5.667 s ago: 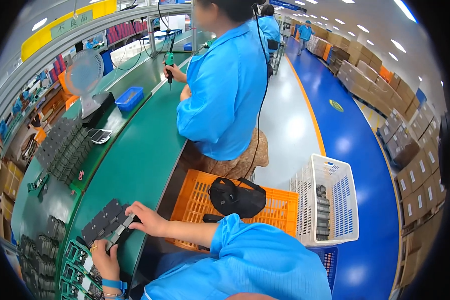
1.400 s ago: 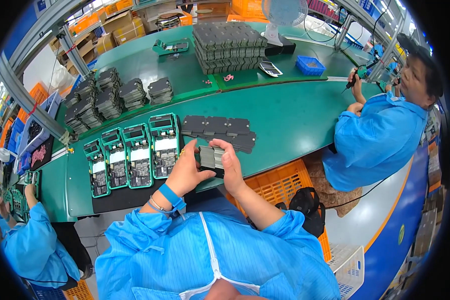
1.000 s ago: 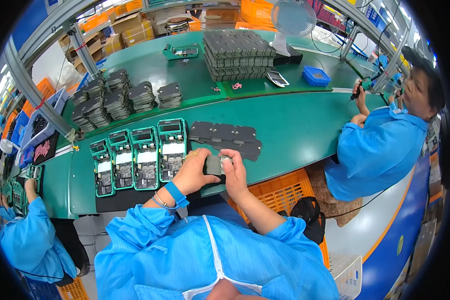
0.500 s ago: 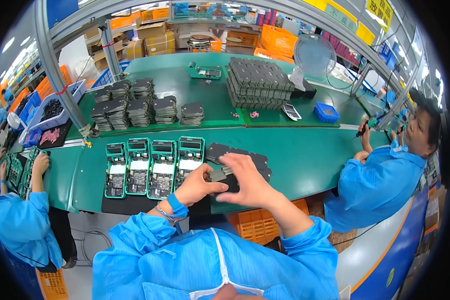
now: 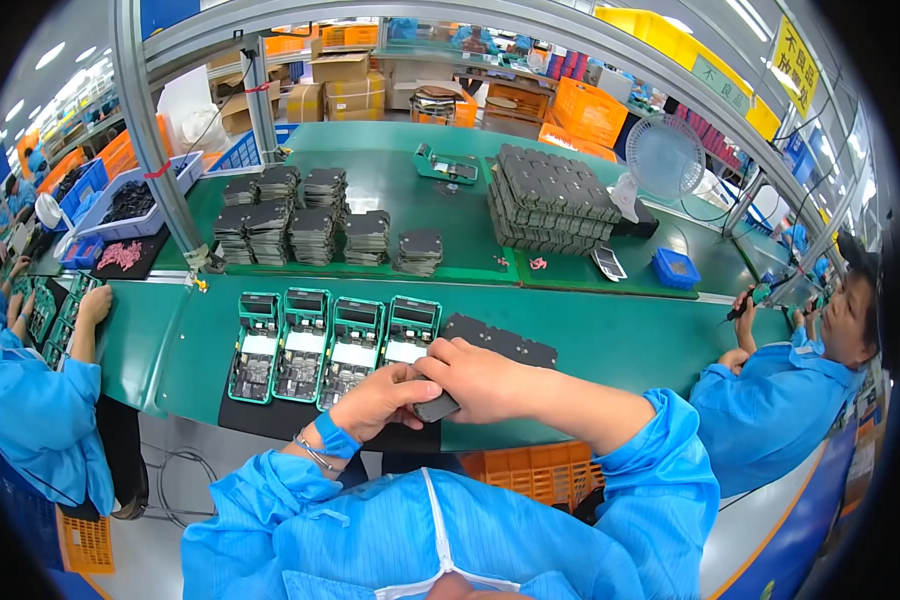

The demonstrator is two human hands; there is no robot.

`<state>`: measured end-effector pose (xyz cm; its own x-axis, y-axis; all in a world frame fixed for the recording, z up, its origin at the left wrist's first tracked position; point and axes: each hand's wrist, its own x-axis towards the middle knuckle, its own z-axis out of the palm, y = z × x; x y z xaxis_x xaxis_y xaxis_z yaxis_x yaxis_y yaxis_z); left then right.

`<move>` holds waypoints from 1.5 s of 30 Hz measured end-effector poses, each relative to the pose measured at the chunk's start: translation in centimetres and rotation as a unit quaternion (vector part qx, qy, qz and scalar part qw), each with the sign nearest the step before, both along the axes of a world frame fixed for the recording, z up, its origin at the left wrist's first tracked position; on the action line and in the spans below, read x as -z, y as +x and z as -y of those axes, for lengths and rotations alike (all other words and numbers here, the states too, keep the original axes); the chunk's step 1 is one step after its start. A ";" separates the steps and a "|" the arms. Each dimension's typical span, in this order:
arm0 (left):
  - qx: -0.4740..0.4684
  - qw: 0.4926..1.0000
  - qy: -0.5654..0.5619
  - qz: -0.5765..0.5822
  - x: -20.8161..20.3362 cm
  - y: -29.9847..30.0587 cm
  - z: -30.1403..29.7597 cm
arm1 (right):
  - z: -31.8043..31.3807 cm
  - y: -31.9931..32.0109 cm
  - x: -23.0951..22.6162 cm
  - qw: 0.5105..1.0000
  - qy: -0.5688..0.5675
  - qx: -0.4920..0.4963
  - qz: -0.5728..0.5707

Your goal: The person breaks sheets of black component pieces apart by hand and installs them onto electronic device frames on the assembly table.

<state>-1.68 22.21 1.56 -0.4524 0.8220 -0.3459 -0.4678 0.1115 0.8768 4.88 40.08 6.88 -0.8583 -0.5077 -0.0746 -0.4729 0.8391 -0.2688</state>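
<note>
Plates (image 5: 436, 408) in fingers (image 5: 415, 390), black parts (image 5: 130, 203) in bin (image 5: 135, 225)

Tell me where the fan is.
In the head view, the fan stands at upper right, just right of the big stack of dark plates.

Two signs carry printed characters. Far right: a pale green rectangular label (image 5: 720, 84) is mounted on a yellow panel (image 5: 646, 36) above the counter (image 5: 610, 305). Farther right: a yellow rectangular sign (image 5: 792, 68) bears two dark lines; its mounting is unclear.
</note>
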 end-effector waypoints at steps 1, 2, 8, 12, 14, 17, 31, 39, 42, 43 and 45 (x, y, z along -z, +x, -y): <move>-0.002 1.000 0.002 0.000 0.1 -0.1 0.2 | 0.2 -0.1 -0.2 1.000 0.004 0.004 0.016; -0.002 1.000 0.006 0.005 0.3 -0.2 0.3 | 0.3 -0.3 -0.3 1.000 0.006 0.003 0.016; -0.023 0.995 0.083 0.056 0.5 -0.4 0.4 | -0.9 -1.1 -0.5 0.999 -0.030 0.041 0.004; -0.091 0.983 0.149 0.054 -0.6 0.0 0.4 | -3.8 -3.9 -1.1 0.996 -0.010 0.081 -0.027; -0.087 0.985 0.149 0.001 -0.6 0.3 0.8 | -6.1 -6.0 -0.8 0.989 0.029 0.127 -0.075; -0.086 0.987 0.132 -0.039 -1.3 1.0 2.0 | -10.6 -10.4 2.3 0.978 0.022 0.190 -0.082; -0.127 0.980 0.062 -0.140 0.8 0.7 6.3 | -15.3 -20.1 6.5 0.972 0.097 0.215 0.015; -0.101 0.979 0.053 -0.167 0.5 1.0 5.6 | -15.3 -15.6 3.6 0.969 0.051 0.207 -0.122; -0.120 0.970 0.053 -0.204 0.3 1.6 6.0 | -11.8 -10.4 0.4 0.968 0.071 0.239 -0.016; -0.115 0.968 0.053 -0.217 -0.1 2.0 5.8 | -11.8 -8.5 1.7 0.970 0.074 0.231 0.019; -0.108 0.962 0.052 -0.245 -0.6 2.7 5.2 | -10.2 -4.6 3.7 0.962 0.119 0.228 0.092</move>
<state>0.98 17.02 2.19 -0.7042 0.7094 0.0304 0.0013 -0.0415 0.9991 0.23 50.33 3.18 -0.9490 -0.0315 -0.3136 -0.0039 0.9961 -0.0883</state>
